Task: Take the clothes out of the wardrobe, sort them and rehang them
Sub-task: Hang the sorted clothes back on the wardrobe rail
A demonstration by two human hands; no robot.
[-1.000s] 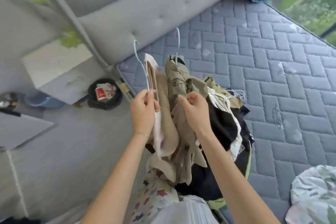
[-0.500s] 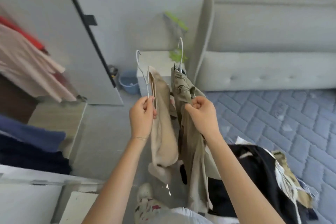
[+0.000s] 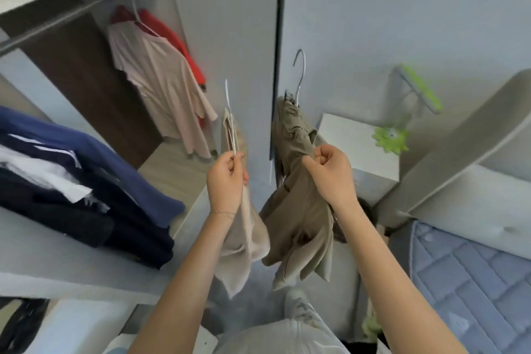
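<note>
**A:** Which way do the two garments run?

**B:** Both hang lengthwise, hooks up and hems down. The beige garment (image 3: 247, 238) is on a white hanger (image 3: 228, 95) whose hook stands nearly upright, seen edge-on, in front of the wardrobe door (image 3: 230, 37). The khaki garment (image 3: 298, 210) hangs just to its right on a pale hanger (image 3: 300, 75). That hook curves open toward the left, and the top of the cloth leans toward the door's edge.

**A:** Anything to read on them?

**B:** There is a small dark patch (image 3: 286, 187) on the khaki cloth, too small to read.

**A:** And the hands?

**B:** The left hand (image 3: 227, 178) pinches the white hanger's lower wire between thumb and curled fingers, with the beige cloth trailing below the wrist. The right hand (image 3: 330, 172) is clenched in a fist round a bunch of the khaki garment, about midway down. The two garments hang apart, in front of the open wardrobe.

**A:** What is inside?

**B:** A pale pink top (image 3: 161, 80) and a red garment (image 3: 178, 40) hang at the right end of the rail (image 3: 57, 20). A stack of folded clothes (image 3: 86, 181) in navy, white and black lies on a shelf to the left. Right of the door stands a white bedside cabinet (image 3: 359, 146), beside a grey headboard (image 3: 459, 152) and a quilted blue mattress (image 3: 474, 267)
</note>
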